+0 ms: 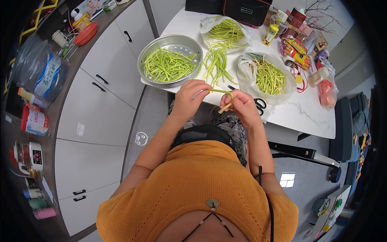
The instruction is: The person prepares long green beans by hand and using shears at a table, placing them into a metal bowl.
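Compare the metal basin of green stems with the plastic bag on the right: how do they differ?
The metal basin is round, rigid and perforated; the plastic bag on the right is soft, crumpled and translucent. The basin's stems look greener, the bag's stems more yellowish. The basin overhangs the table's left edge; the bag sits further in. Both hold cut stems.

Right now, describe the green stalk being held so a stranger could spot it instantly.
Start at the white table, then its near edge, where both hands meet. The bent green stalk arches between the left hand and right hand. Unlike the heaped stalks in the metal steamer tray, it is held alone.
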{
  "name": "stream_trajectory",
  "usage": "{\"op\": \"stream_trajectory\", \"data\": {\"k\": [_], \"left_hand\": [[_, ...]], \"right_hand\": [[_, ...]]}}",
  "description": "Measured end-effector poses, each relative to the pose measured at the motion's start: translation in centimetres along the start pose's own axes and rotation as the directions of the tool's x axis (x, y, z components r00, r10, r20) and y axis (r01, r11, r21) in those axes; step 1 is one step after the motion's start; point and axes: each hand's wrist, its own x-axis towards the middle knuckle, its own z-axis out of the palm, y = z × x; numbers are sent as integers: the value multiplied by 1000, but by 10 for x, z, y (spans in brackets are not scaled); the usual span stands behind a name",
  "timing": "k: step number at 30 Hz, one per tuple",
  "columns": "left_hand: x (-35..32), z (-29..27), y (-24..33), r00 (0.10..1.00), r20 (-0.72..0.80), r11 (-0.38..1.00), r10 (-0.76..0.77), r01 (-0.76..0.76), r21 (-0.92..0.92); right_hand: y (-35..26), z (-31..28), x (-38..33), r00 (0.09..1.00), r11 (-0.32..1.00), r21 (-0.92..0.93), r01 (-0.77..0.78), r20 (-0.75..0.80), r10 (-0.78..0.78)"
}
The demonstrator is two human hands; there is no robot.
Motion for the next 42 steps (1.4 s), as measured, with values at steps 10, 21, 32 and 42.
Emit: {"op": "stream_trajectory", "data": {"k": [10, 21, 32, 42], "left_hand": [[4, -3, 8, 994, -69, 993, 87, -81, 86], [7, -5, 7, 968, -59, 947, 246, -226, 229], [7, -7, 0, 956, -75, 924, 285, -253, 287], [8, -8, 2, 946, -60, 915, 319, -290, 282]], "right_hand": [[6, 2, 1, 987, 982, 112, -151, 78, 143], [7, -1, 2, 951, 942, 193, -273, 199, 234], [1, 10, 1, 959, 937, 219, -272, 140, 246], [5, 8, 2, 953, 911, 296, -285, 188, 237]]}}
